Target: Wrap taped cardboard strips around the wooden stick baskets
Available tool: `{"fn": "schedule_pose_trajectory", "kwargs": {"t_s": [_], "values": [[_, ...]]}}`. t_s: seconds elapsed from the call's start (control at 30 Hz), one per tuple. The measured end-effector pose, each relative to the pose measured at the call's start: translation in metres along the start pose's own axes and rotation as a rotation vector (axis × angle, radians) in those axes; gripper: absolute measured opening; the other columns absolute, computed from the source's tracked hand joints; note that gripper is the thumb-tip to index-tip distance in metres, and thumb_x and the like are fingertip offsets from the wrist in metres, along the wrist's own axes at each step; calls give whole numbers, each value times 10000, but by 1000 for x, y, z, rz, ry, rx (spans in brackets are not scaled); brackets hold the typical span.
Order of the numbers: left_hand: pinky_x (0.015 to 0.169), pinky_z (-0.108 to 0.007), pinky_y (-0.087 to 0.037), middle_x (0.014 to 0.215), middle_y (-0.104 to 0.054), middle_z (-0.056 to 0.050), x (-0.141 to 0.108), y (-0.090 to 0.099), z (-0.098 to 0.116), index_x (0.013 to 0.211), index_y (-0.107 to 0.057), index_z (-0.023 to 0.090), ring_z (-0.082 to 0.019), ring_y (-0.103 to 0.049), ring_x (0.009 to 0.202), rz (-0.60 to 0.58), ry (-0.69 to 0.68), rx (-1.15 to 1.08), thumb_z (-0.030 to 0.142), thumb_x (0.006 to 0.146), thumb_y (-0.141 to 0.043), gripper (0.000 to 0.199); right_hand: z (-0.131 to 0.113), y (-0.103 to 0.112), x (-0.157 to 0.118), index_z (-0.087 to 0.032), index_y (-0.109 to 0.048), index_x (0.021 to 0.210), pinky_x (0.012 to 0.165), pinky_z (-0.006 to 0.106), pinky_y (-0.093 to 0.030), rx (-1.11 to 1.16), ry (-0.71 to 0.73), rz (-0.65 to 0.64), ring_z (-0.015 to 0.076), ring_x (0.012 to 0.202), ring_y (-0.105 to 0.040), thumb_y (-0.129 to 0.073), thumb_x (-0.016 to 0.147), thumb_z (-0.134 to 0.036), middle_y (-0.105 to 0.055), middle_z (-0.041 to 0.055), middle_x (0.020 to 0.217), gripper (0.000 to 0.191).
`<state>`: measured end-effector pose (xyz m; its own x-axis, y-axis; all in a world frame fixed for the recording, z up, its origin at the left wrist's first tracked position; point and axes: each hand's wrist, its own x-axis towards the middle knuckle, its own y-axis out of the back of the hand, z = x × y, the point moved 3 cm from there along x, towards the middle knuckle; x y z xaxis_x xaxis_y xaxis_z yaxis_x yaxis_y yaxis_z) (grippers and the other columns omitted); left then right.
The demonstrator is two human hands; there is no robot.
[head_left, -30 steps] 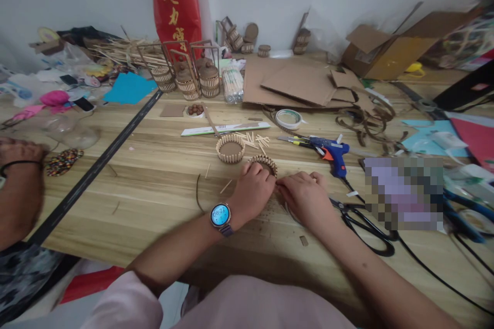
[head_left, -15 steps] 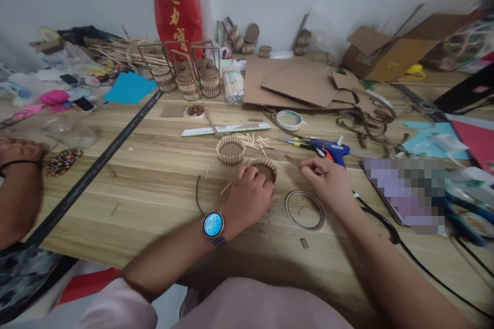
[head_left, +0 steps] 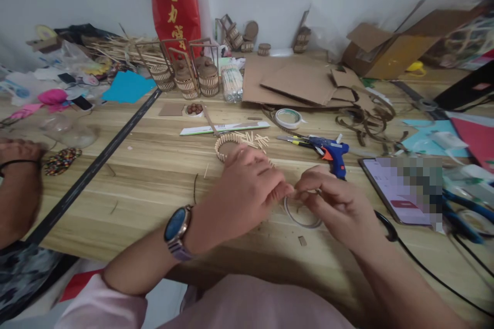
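Our left hand point(head_left: 239, 198) and right hand point(head_left: 339, 208) curl close together near a thin ring point(head_left: 304, 226); we cannot tell how far each closes or what it grips.

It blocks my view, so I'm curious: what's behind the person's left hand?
Beyond the left hand, the stick-walled ring shows its far rim and left side; its near right part is covered. Loose sticks lie to its right. Anything wholly behind the hand cannot be seen.

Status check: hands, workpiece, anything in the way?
Left hand and right hand close together; anything pinched, can't tell. Stick-rimmed round base partly hidden behind left hand. Pale ring partly covered by right hand, glue gun just beyond.
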<state>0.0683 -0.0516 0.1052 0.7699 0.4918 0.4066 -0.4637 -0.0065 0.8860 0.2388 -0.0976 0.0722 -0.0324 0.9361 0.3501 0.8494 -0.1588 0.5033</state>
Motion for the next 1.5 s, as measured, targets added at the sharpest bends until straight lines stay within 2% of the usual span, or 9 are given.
{"fn": "schedule_pose_trajectory", "kwargs": {"t_s": [0.07, 0.13, 0.33, 0.53, 0.8, 0.93, 1.1, 1.3, 1.5], "values": [[892, -361, -409, 723, -666, 9, -5, 4, 2, 735, -607, 196, -173, -597, 811, -102, 36, -94, 296, 1033, -412, 370, -7, -7, -4, -246, -657, 711, 640, 319, -439, 3, 10, -40, 176, 665, -573, -528, 805, -193, -637, 5, 639, 168], [820, -352, -413, 692, -645, 13, -14, 7, 4, 695, -581, 194, -166, -573, 738, -151, 97, -110, 281, 1020, -443, 363, -11, -17, -11, -246, -661, 722, 648, 322, -420, -27, 41, -63, 171, 664, -563, -516, 808, -176, -630, -1, 628, 183], [719, -362, -402, 648, -621, 10, -50, 7, 11, 702, -590, 200, -204, -567, 713, -362, 265, -63, 244, 967, -539, 274, -7, -53, -34, -218, -584, 712, 667, 326, -353, -75, 133, -129, 151, 675, -521, -446, 842, -112, -604, -15, 648, 217], [702, -390, -421, 814, -694, -33, -60, 11, 25, 848, -648, 199, -258, -630, 783, -584, 400, -66, 255, 983, -499, 209, -7, -55, -46, -218, -523, 759, 679, 334, -323, -151, 217, -77, 155, 697, -506, -449, 837, -76, -567, -26, 670, 177], [576, -298, -317, 719, -655, 0, -62, -4, 17, 848, -616, 213, -199, -610, 678, -603, 436, -140, 286, 1013, -412, 272, 2, -51, -56, -222, -532, 739, 701, 342, -339, -286, 208, -28, 164, 681, -524, -445, 892, -97, -565, -26, 638, 216], [537, -278, -257, 652, -604, 23, -63, -22, 0, 767, -568, 194, -154, -559, 620, -618, 441, -232, 276, 999, -431, 282, 28, -36, -66, -239, -636, 977, 739, 352, -413, -333, 113, -76, 205, 821, -626, -478, 967, -243, -704, 26, 847, 159], [563, -269, -290, 707, -628, 19, -62, -34, -16, 769, -567, 191, -151, -568, 667, -655, 476, -316, 258, 988, -416, 274, 61, -9, -81, -260, -667, 1058, 780, 408, -410, -581, 83, -97, 264, 931, -626, -491, 971, -381, -734, 55, 1006, 230], [633, -246, -377, 776, -653, 23, -59, -49, -20, 808, -592, 189, -139, -585, 722, -762, 394, -532, 230, 992, -406, 265, 70, -12, -85, -238, -689, 946, 815, 413, -358, -769, 194, -157, 249, 931, -617, -429, 999, -335, -738, 50, 959, 283], [792, -349, -453, 863, -679, -71, -63, -79, -19, 824, -644, 154, -225, -615, 854, -630, 272, -92, 236, 994, -459, 264, 66, -17, -78, -205, -655, 875, 823, 402, -348, -866, 266, -198, 232, 820, -607, -434, 1002, -323, -701, 48, 848, 281]]}}
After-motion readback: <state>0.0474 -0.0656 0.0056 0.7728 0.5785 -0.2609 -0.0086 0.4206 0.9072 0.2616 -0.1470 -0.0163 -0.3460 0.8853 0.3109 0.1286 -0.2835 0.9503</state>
